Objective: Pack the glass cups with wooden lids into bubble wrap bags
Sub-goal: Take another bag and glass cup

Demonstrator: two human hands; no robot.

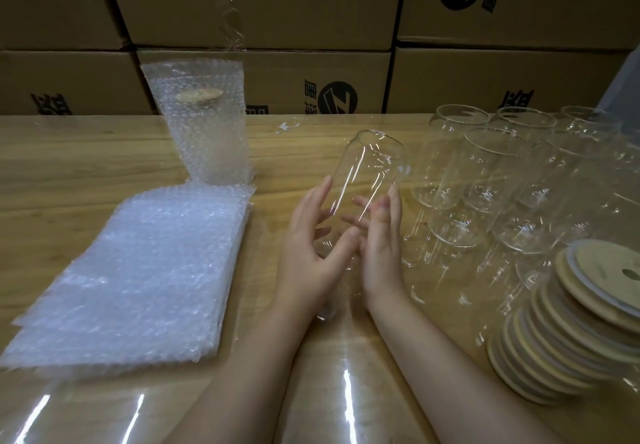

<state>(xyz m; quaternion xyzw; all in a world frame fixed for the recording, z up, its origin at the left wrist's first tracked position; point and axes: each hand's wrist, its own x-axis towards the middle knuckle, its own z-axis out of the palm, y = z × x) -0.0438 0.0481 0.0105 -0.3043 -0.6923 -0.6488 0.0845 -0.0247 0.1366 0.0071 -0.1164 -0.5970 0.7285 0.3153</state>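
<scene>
l hand [309, 249] + r hand [382, 253] both grip tilted glass cup [369, 170] | bubble bags [138, 277] at left

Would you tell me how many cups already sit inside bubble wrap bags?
1: the bagged cup stands upright at back left, behind the stack of empty bags; none seems hidden.

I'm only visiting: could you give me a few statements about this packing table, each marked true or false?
1. The left hand and right hand hold one glass cup together. True.
2. That cup has a lid on. False: its mouth is open; the wooden lids lie stacked at the right.
3. A packed cup stands upright behind the flat bags. True.
4. The bare cups stand left of the hands. False: they stand on the right.
</scene>
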